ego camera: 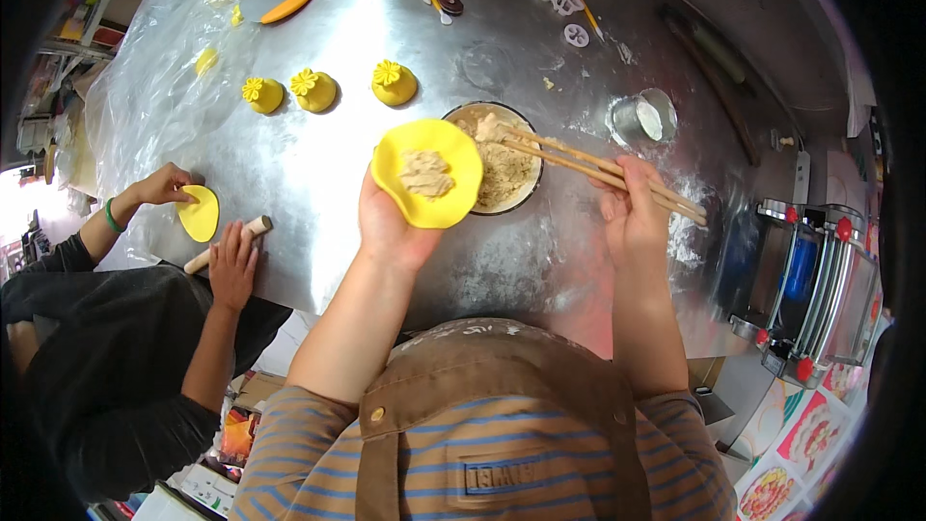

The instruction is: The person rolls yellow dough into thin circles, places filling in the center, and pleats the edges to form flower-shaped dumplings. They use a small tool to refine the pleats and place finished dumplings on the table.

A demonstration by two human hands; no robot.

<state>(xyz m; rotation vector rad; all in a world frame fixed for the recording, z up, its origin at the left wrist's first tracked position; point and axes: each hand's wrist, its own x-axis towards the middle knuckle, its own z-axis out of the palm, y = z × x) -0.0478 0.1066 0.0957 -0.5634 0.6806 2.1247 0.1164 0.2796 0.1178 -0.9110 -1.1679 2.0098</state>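
Observation:
On my left hand (394, 221) lies a round yellow dough wrapper (459, 192) with a mound of pale, crumbly filling (427, 174) at its middle. My right hand (636, 202) grips a pair of wooden chopsticks (600, 168). Their tips hold a clump of filling (491, 129) over a dark-rimmed bowl (541, 174), which contains more of the same filling and is partly hidden by the wrapper. Beyond my left hand stand three yellow dough buns with flower-shaped tops, one (395, 84) apart from the other two (315, 91).
At left a co-worker's hands hold a yellow dough round (198, 214) and rest on a rolling pin (258, 226). Plastic sheeting (166, 51) covers the table's far left. A metal cup of flour (662, 116) lies at right, near a roller machine (817, 289). Tools lie at the back.

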